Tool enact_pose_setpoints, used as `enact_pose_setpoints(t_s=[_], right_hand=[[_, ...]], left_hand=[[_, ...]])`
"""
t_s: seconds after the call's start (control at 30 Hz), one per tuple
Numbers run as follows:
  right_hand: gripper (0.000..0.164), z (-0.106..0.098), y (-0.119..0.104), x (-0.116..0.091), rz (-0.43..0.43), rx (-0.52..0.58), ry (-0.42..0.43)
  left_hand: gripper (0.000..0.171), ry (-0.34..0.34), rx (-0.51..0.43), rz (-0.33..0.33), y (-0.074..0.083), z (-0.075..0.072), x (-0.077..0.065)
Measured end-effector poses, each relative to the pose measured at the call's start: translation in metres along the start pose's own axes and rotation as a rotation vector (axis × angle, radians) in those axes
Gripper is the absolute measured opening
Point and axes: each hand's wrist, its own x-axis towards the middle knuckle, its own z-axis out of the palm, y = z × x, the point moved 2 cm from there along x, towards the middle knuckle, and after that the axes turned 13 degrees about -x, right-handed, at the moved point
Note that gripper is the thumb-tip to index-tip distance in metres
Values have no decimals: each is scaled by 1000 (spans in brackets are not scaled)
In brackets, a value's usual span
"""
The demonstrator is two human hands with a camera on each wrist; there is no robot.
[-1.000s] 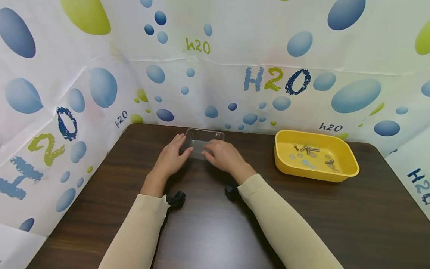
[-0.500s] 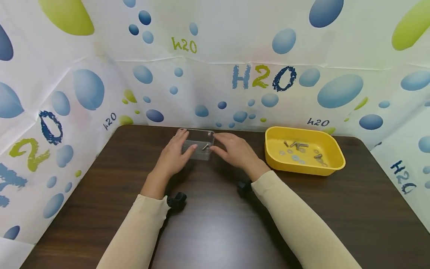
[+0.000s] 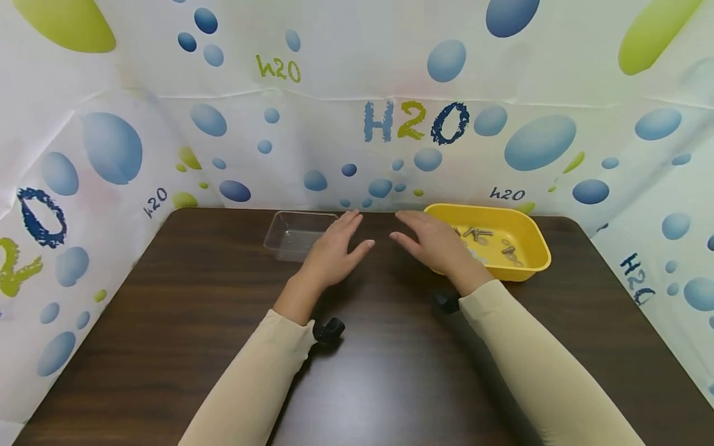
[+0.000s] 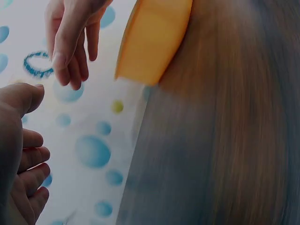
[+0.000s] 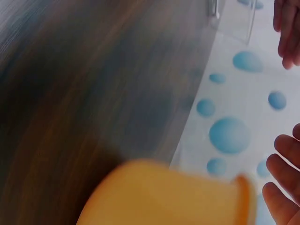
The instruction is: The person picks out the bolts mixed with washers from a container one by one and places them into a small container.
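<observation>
Patterned sheeting (image 3: 334, 74) backs our dark table (image 3: 362, 384). One screw (image 5: 214, 9) seems to lie in the box (image 3: 287, 253); other screws (image 3: 508, 250) and washers (image 3: 483, 241) sit in the bin (image 3: 519, 272), so we judge more is left than done. Our left hand (image 3: 331, 251), beside the box, and right hand (image 3: 437, 243), near the bin, angle forward, fingers loosely extended, holding nothing visible.

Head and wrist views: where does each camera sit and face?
Head: worn on the head, facing forward and down at the table, clear container and yellow tub; left hand, right hand and sleeves show.
Left wrist: on that wrist, facing the yellow tub and patterned backdrop; both hands partly show.
Right wrist: on that wrist, facing the yellow tub and backdrop; both hands partly show.
Shared: head and right wrist both catch the clear container.
</observation>
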Motion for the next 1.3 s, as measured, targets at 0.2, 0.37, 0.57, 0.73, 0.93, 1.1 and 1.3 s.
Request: enact_pose_setpoints(t_s=[0.2, 0.37, 0.57, 0.73, 0.93, 1.1, 1.3], right_hand=[[60, -6, 35, -17, 103, 7, -49], [62, -12, 65, -29, 182, -35, -93], [64, -17, 98, -46, 250, -66, -123], [60, -14, 124, -62, 322, -82, -162], [58, -7, 152, -76, 437, -43, -236], [54, -4, 169, -79, 460, -41, -274], [50, -2, 180, -78, 474, -53, -326]], left_hand=[[69, -48, 1, 45, 19, 31, 16], [68, -90, 28, 57, 32, 53, 28], [71, -110, 14, 54, 45, 75, 37], [74, -128, 0, 53, 53, 92, 43], [73, -126, -6, 67, 55, 103, 44], [71, -115, 1, 59, 54, 107, 44], [71, -108, -5, 53, 56, 112, 46]])
